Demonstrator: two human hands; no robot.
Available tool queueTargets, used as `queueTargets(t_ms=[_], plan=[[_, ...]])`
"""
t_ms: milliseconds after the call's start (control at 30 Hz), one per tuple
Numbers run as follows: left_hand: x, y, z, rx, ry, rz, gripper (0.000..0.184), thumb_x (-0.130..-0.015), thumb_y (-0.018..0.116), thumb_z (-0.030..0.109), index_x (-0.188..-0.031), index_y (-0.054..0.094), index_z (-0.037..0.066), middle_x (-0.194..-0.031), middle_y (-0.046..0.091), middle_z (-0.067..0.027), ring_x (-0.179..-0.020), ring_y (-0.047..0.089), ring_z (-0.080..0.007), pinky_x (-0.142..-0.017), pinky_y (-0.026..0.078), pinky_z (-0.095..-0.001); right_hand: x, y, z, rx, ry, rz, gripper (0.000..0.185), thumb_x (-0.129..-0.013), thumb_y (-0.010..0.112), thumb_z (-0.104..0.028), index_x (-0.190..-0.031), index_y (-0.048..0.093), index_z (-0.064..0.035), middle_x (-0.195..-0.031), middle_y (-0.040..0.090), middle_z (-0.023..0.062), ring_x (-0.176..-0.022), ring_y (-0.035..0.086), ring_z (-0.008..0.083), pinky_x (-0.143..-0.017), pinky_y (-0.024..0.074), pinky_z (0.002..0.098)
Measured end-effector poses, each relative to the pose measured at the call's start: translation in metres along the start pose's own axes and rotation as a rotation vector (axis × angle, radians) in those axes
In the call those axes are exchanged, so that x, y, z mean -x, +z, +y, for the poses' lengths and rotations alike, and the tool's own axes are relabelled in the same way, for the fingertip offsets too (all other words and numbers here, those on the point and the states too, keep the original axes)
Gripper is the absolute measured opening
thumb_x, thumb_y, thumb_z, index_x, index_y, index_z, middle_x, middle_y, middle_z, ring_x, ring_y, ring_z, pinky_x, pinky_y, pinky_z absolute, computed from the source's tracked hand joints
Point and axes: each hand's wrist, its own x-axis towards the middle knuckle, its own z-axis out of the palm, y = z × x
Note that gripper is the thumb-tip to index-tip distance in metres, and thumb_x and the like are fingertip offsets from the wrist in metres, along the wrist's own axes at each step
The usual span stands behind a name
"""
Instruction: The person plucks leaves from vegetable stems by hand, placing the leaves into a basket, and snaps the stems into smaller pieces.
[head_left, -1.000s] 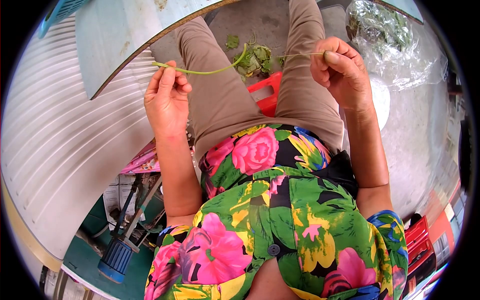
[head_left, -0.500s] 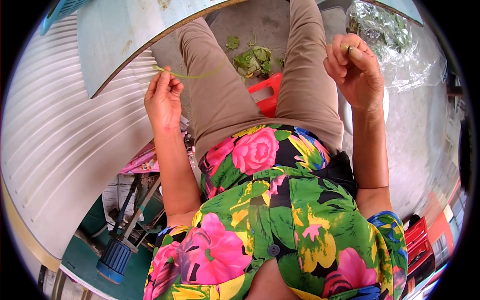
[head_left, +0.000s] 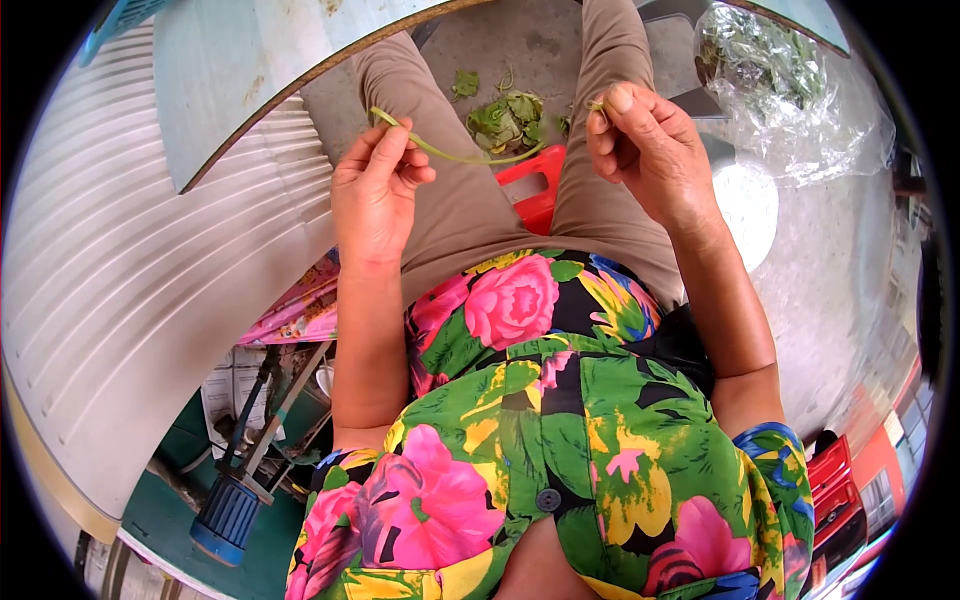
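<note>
A thin green stem (head_left: 455,157) curves from my left hand (head_left: 380,190) toward the middle, its thick end pinched between thumb and fingers. My right hand (head_left: 650,150) is raised over the right thigh, with thumb and index finger pinched on a small yellowish-green bit (head_left: 597,106), too small to name. The stem's free end hangs short of my right hand, over the red plastic object (head_left: 538,190) between the legs. Beyond it, a heap of green leaves (head_left: 508,122) lies on the grey floor.
A pale board edge (head_left: 290,50) spans the upper left, above a ribbed white surface (head_left: 150,250). At the upper right lies a clear plastic bag (head_left: 790,90) with greens inside. A round white object (head_left: 745,215) is beside the right forearm. A blue-capped device (head_left: 228,520) stands lower left.
My left hand has moved right with the stem. My right hand first swung out to the right, then came back toward the middle and turned. The long thread it held earlier no longer shows.
</note>
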Motion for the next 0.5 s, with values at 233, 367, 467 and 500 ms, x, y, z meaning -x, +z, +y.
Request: queueTargets(t_ms=[233,367,467,500], plan=[[0.009,0.014,0.004,0.012,-0.010,-0.063,0.014,-0.082,0.054,0.006,-0.092,0.058,-0.002,-0.073,0.059,-0.0063,-0.061,0.057,-0.0125,-0.051,0.050,-0.0246,-0.003,0.008,0.000,0.031,0.083,-0.003,0.036,-0.087,0.045,-0.037,-0.077,0.058,-0.0045,-0.066,0.057,0.0007,-0.054,0.050,0.0062,-0.048,0.0401,0.0189],[0.010,0.020,0.005,0.013,-0.013,-0.071,0.014,-0.082,0.055,0.006,-0.092,0.058,-0.002,-0.074,0.059,-0.0065,-0.061,0.057,-0.0126,-0.051,0.050,-0.0249,-0.005,0.002,0.006,0.141,0.056,-0.026,0.026,-0.084,0.055,-0.028,-0.074,0.056,-0.0046,-0.066,0.056,0.0010,-0.056,0.051,0.0060,-0.049,0.0414,0.0191],[0.010,0.021,0.003,0.015,-0.024,-0.082,0.014,-0.081,0.055,0.006,-0.092,0.059,-0.002,-0.074,0.059,-0.0067,-0.061,0.057,-0.0126,-0.051,0.050,-0.0252,-0.008,0.000,0.012,0.114,0.033,-0.030,0.016,-0.078,0.063,-0.019,-0.075,0.055,-0.0055,-0.064,0.053,-0.0009,-0.055,0.050,0.0052,-0.048,0.0404,0.0181],[0.010,0.021,0.003,0.009,-0.027,-0.092,0.014,-0.081,0.055,0.006,-0.092,0.059,-0.002,-0.075,0.059,-0.0066,-0.061,0.057,-0.0124,-0.051,0.050,-0.0251,-0.009,-0.001,0.014,0.113,0.033,-0.030,0.016,-0.078,0.063,-0.019,-0.075,0.055,-0.0055,-0.064,0.053,-0.0009,-0.055,0.050,0.0052,-0.048,0.0404,0.0181]])
